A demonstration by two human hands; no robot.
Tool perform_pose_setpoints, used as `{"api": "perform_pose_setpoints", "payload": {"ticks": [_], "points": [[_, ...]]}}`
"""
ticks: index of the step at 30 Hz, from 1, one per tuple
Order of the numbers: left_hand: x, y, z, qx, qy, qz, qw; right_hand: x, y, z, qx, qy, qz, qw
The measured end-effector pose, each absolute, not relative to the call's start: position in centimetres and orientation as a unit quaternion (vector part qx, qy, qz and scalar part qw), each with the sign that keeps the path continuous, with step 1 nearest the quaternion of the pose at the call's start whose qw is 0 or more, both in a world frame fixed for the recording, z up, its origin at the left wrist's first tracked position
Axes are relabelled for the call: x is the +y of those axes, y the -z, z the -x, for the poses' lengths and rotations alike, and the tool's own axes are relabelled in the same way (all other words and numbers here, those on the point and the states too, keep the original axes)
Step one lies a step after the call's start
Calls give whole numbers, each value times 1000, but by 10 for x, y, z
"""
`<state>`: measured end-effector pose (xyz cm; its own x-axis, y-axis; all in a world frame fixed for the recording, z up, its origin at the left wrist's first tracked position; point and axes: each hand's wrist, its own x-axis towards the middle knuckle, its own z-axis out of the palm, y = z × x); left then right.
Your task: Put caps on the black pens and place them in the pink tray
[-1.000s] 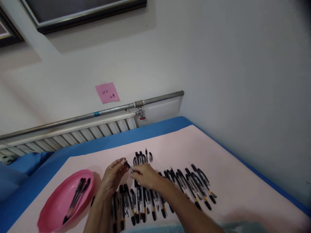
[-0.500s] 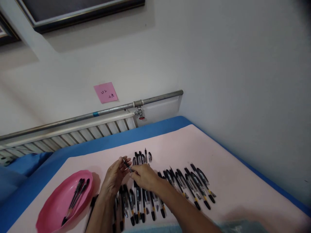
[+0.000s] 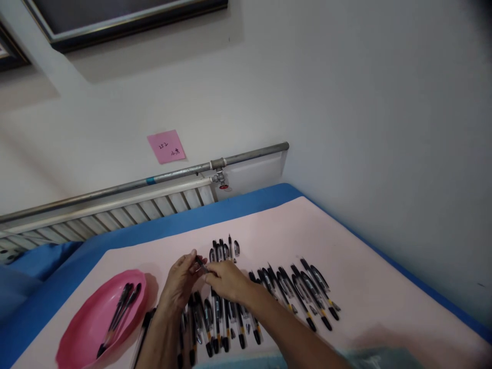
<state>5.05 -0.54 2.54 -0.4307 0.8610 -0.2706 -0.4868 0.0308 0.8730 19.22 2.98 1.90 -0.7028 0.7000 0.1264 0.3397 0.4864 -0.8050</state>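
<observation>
My left hand [image 3: 180, 283] and my right hand [image 3: 226, 279] meet over a pale pink sheet [image 3: 353, 287], both pinching one small black pen [image 3: 201, 264] between their fingertips. Under and around them lie several black pens [image 3: 295, 289] with clear barrels, laid side by side in rows. A few short caps or pen parts [image 3: 225, 249] stand in a small group just beyond my hands.
A pink dish [image 3: 82, 328] at the lower left holds a few black pens [image 3: 121, 312]. Blue cloth [image 3: 161, 228] borders the sheet. Behind run a radiator [image 3: 100, 215], a metal pipe [image 3: 184, 171] and a wall with a pink sticky note [image 3: 166, 146].
My hands have stayed together on the small pen, shifting slightly left. The view has drifted a little.
</observation>
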Motion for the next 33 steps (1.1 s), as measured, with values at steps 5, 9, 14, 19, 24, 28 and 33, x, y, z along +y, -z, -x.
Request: {"api": "perform_pose_setpoints", "payload": {"ticks": [5, 9, 14, 19, 24, 28, 33], "points": [[-8, -26, -49, 491, -667, -231, 510, 29, -21, -193, -828, -412, 314, 213], [-6, -25, -51, 522, -648, -203, 516, 28, -23, -194, -822, -419, 323, 212], [-6, -25, -51, 503, -679, -210, 491, 27, -24, -194, -803, -466, 315, 197], [-8, -28, -52, 489, -650, -194, 548, 28, -23, -192, -783, -493, 318, 205], [-6, -23, -51, 501, -677, -195, 503, 27, -24, -192, -790, -484, 318, 202], [-7, -24, -51, 473, -664, -212, 539, 28, -23, -192, -785, -491, 316, 204], [-6, -24, -55, 521, -657, -183, 513, 28, -25, -193, -786, -484, 327, 201]]}}
